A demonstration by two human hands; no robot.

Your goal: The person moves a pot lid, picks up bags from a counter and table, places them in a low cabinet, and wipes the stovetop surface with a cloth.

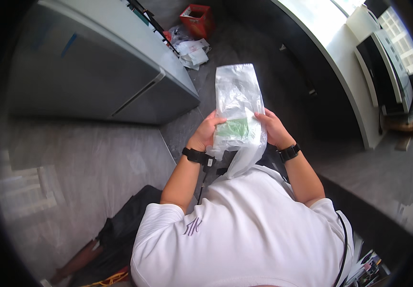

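Observation:
A translucent white plastic bag (238, 84) is held up in front of my white shirt, between both hands. A green patch (233, 128) shows at its lower part; I cannot tell whether it is printed on the bag or lies inside. My left hand (205, 132) pinches the bag's left edge, thumb on top beside the green patch. On the opposite edge, my right hand (275, 128) grips it with the thumb over the front. The fingers behind the plastic are mostly hidden. From its lower end, a loose white fold (247, 159) hangs toward my chest.
A grey refrigerator (84, 71) stands at the left. Beyond the bag, white plastic bags (194, 52) lie near a red bin (201, 23). An oven-like appliance (382, 71) sits by the light counter (343, 77) at right. A person's bare limb (75, 260) and dark clothing show lower left.

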